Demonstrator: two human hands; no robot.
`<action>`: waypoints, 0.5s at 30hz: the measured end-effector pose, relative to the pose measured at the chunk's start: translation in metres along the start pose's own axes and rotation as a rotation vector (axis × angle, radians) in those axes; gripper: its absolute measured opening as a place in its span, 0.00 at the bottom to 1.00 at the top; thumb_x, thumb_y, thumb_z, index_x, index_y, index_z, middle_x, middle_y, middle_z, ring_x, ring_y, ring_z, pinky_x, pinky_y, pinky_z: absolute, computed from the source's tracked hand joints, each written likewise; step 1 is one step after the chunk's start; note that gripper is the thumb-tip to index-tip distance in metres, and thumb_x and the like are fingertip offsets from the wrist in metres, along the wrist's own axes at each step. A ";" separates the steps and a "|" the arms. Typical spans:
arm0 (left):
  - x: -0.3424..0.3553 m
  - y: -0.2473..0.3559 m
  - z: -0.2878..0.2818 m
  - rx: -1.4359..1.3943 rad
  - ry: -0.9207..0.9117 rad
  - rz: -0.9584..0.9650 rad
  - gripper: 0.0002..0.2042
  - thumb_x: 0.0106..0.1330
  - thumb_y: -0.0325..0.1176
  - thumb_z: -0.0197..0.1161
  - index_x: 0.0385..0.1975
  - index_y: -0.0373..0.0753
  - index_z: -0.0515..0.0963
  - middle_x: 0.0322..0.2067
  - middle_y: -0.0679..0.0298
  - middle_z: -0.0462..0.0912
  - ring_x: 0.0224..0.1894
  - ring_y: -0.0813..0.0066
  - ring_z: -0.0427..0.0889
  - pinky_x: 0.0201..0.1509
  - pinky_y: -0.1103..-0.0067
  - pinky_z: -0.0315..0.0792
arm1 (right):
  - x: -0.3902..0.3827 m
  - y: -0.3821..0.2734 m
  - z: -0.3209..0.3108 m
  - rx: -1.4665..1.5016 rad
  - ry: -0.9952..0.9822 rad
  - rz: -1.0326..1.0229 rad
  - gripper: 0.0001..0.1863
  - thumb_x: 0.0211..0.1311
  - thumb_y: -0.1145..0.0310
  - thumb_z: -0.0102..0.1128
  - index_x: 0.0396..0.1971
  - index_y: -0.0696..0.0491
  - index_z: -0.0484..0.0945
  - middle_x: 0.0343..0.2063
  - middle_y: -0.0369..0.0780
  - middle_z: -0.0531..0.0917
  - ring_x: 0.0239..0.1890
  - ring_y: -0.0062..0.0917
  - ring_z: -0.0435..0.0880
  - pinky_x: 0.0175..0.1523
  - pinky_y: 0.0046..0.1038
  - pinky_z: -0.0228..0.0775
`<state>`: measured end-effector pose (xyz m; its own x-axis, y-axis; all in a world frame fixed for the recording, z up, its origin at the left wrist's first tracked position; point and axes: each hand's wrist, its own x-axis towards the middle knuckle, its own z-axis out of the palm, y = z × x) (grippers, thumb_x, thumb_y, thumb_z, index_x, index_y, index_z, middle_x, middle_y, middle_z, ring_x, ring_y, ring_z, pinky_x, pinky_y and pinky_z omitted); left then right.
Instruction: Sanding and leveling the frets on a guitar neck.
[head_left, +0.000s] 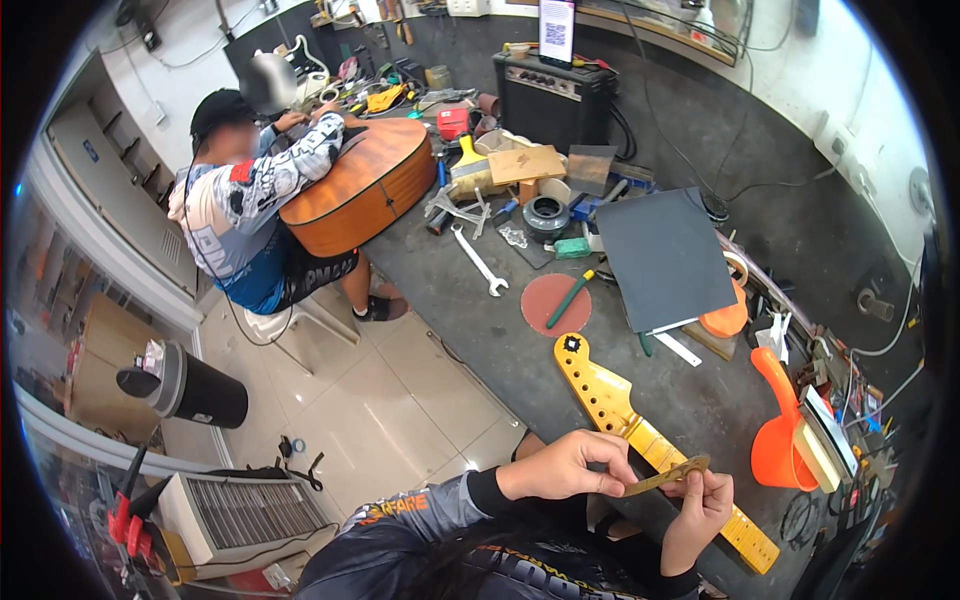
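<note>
Between my two hands is a thin, bent brown strip [668, 476] that looks like a piece of sandpaper. My left hand [570, 466] pinches its left end between thumb and fingers. At the other end, my right hand [700, 512] grips it with closed fingers. The strip is raised over a yellow-varnished guitar neck [603, 388], which lies diagonally on the dark workbench [480, 335]. Its headstock, with several tuner holes, points away from me. My hands and the strip cover part of the fretboard.
A red sanding disc [540, 300] with a green-handled tool [572, 298], a wrench [480, 262] and a dark sheet [665, 258] lie beyond the neck. An orange dipper [778, 440] stands right. At far left, a seated person [250, 190] works on an acoustic guitar [360, 190].
</note>
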<state>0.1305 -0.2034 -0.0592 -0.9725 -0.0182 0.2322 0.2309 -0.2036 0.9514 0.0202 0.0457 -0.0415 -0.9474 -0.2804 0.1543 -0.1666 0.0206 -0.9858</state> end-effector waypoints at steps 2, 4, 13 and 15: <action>0.002 -0.003 -0.001 -0.048 -0.005 -0.039 0.09 0.78 0.26 0.85 0.53 0.36 0.94 0.43 0.65 0.92 0.48 0.73 0.90 0.59 0.72 0.81 | -0.001 0.002 -0.001 -0.004 0.021 0.007 0.09 0.96 0.72 0.66 0.48 0.56 0.77 0.37 0.41 0.91 0.33 0.24 0.95 0.42 0.25 0.88; 0.005 -0.008 -0.002 -0.111 -0.009 -0.052 0.10 0.78 0.24 0.85 0.54 0.37 0.93 0.45 0.67 0.91 0.49 0.75 0.90 0.60 0.74 0.82 | -0.002 0.004 -0.004 0.007 0.042 0.008 0.09 0.96 0.72 0.66 0.48 0.56 0.77 0.36 0.41 0.91 0.33 0.24 0.95 0.42 0.25 0.88; 0.020 -0.010 -0.005 -0.091 0.038 -0.077 0.10 0.81 0.22 0.81 0.57 0.34 0.91 0.52 0.67 0.92 0.56 0.78 0.90 0.65 0.75 0.83 | -0.001 -0.005 -0.014 0.062 0.061 0.043 0.07 0.95 0.75 0.64 0.49 0.56 0.76 0.36 0.43 0.93 0.33 0.27 0.97 0.44 0.27 0.90; 0.022 -0.014 -0.008 -0.072 -0.008 -0.065 0.09 0.83 0.23 0.79 0.58 0.34 0.91 0.55 0.66 0.92 0.58 0.78 0.90 0.66 0.75 0.83 | -0.003 -0.004 -0.019 0.132 0.004 0.057 0.07 0.93 0.78 0.64 0.48 0.56 0.75 0.38 0.43 0.93 0.33 0.28 0.97 0.45 0.28 0.91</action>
<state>0.1059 -0.2083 -0.0693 -0.9851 0.0048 0.1720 0.1641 -0.2737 0.9477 0.0185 0.0650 -0.0372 -0.9553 -0.2788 0.0982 -0.0757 -0.0905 -0.9930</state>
